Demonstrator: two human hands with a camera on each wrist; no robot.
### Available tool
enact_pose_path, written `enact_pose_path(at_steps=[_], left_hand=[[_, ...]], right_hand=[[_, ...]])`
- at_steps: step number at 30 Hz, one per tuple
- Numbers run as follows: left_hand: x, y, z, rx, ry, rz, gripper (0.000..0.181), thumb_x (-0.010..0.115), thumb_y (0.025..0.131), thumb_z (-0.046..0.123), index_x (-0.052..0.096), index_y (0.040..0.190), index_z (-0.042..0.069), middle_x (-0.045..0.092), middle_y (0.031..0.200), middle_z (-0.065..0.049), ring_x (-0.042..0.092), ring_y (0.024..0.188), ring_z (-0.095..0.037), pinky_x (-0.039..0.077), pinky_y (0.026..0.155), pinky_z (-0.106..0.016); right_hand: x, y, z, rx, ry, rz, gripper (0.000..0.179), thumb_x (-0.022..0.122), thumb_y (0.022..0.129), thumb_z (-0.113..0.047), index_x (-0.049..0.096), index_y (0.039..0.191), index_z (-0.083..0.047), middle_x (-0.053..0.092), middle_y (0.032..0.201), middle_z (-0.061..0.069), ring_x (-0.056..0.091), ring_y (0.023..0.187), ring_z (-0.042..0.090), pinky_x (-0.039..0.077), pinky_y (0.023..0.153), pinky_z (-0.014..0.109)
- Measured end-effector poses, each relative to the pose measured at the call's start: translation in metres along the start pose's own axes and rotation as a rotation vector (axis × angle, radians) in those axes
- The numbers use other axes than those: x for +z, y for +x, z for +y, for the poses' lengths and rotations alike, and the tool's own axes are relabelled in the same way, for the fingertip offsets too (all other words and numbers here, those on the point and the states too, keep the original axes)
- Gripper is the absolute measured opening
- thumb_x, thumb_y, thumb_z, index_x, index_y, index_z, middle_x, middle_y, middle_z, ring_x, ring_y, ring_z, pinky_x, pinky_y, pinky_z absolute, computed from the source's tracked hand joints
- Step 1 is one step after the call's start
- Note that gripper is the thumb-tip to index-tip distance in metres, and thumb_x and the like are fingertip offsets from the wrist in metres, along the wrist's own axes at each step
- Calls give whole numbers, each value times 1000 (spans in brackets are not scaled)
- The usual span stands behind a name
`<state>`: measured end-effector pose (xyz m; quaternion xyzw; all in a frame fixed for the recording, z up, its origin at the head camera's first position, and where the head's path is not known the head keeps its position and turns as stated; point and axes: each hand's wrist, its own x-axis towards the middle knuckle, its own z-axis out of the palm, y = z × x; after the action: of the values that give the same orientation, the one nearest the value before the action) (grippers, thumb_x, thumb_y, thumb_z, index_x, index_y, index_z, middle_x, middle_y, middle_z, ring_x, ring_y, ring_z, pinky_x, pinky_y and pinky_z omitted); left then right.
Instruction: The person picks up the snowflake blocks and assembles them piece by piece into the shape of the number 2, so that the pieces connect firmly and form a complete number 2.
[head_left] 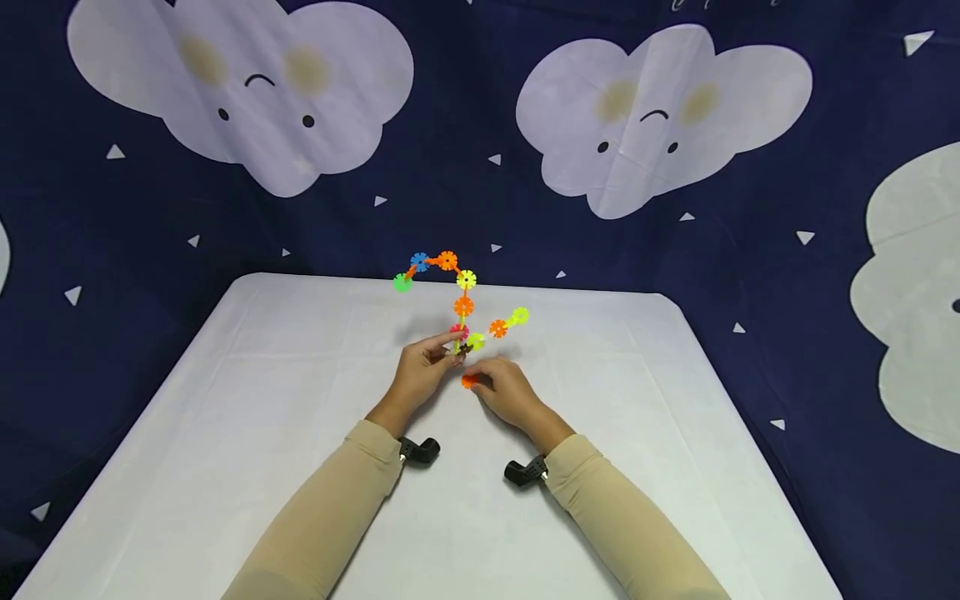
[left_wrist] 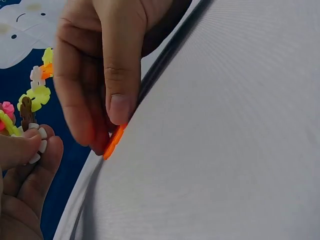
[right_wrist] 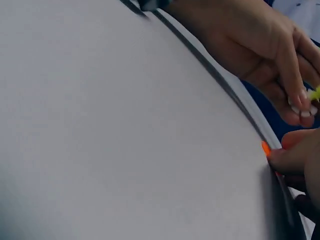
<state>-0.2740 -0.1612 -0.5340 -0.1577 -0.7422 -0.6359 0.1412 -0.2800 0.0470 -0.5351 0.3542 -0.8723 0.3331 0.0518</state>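
Note:
My left hand pinches a white notched plastic disc between thumb and fingers, at the lower end of a chain of interlocking snowflake discs. From there the chain climbs through pink, orange and yellow pieces, then bends left over blue to a green disc. A brown disc sits beside the white one, and a side branch leads off right to a yellow-green disc. Close by on the right, my right hand pinches a loose orange disc, apart from the chain.
Both hands are over a white-covered table. Behind its far edge hangs a dark blue cloth printed with clouds and small triangles. A black wrist camera shows at the left cuff, another at the right.

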Motion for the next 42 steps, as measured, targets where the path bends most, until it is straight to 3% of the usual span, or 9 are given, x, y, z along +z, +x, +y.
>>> enact_pose_path(at_steps=[4,7,11,14,18,21,27,31,42], left_hand=[[0,-1,-1,-1,-20,1,43,73,90,-18,76,128,3,76,95,-16,72,82,-26,57,71,-20],[-1,-1,-2,3,-39,-3,43,73,90,-18,75,128,2,76,93,-16,73,83,-31,58,71,-20],[-1,-1,-2,10,-45,-8,45,73,88,-19,76,127,2,76,89,-11,73,83,-36,58,71,-20],[-1,0,-2,9,-37,-2,45,73,88,-19,77,126,4,76,89,-8,73,82,-33,58,71,-21],[1,-1,-1,-12,-50,-2,45,72,89,-20,76,127,4,77,104,-15,74,84,-27,61,74,-25],[2,-2,0,-28,-66,-10,45,72,90,-20,76,128,3,75,115,-19,74,87,-25,62,78,-29],[3,-3,2,-44,-45,-32,41,73,91,-17,76,127,3,74,119,-18,74,87,-23,63,78,-30],[2,-3,2,-39,-56,-65,42,72,91,-18,76,128,2,72,126,-15,75,92,-26,63,80,-31],[3,-5,2,-25,-13,-88,43,72,89,-20,77,126,4,70,132,-11,73,93,-27,62,79,-29]], right_hand=[[0,0,-6,-24,120,-41,25,86,86,2,79,108,-8,73,104,1,65,95,18,54,84,34],[-6,-3,-12,-65,241,-179,21,85,85,4,80,100,-9,69,99,-4,61,87,12,54,76,28],[-15,-9,-16,-98,425,-393,17,82,89,6,81,100,-6,71,103,-3,65,90,12,58,78,28],[-24,-12,-11,-76,576,-428,17,79,90,8,79,106,2,73,109,8,68,96,21,59,84,32],[-45,-18,9,11,668,-295,26,78,91,10,74,116,11,71,120,22,67,110,29,57,94,33],[-67,-24,26,107,647,-152,31,77,91,10,72,122,12,67,128,24,65,116,29,57,96,30],[-100,-27,48,292,574,162,33,75,95,6,70,128,10,68,129,24,67,107,17,57,87,21],[-106,-24,54,375,591,320,35,77,96,0,70,130,7,67,128,25,66,98,13,56,83,18],[-101,-20,52,355,621,384,33,78,96,-1,72,128,6,68,127,25,65,100,17,57,84,19]])
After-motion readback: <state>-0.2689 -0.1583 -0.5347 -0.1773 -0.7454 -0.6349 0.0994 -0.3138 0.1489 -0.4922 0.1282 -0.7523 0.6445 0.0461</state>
